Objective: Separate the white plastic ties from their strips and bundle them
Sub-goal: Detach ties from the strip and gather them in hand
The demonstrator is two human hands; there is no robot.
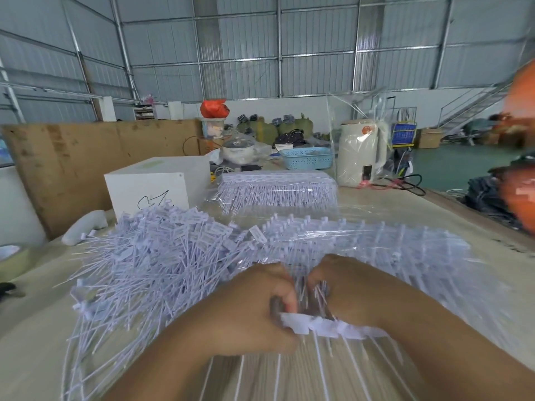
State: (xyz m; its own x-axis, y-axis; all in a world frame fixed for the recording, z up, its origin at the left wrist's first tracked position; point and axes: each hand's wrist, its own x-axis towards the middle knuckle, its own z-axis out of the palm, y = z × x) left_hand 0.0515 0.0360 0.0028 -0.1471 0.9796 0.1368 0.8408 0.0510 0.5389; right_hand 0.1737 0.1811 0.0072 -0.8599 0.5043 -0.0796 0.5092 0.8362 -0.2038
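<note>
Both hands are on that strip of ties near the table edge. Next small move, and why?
Probably twist the left hand away from the right hand to snap ties off the strip. Both hands grip it close together, its ties still hang joined below, and the loose pile lies just left to receive them.

Two hands, three masses of white ties, and a few single items on your table.

You have two bare hands, your left hand (254, 311) and right hand (347, 293); one loose heap of separated white plastic ties (150, 256), too many to count; two clear-wrapped packs of ties on strips, a near pack (390, 244) and a far pack (278, 189); one white square box (150, 189); one light blue perforated plastic basket (308, 162); one white electric kettle (360, 153).
</note>
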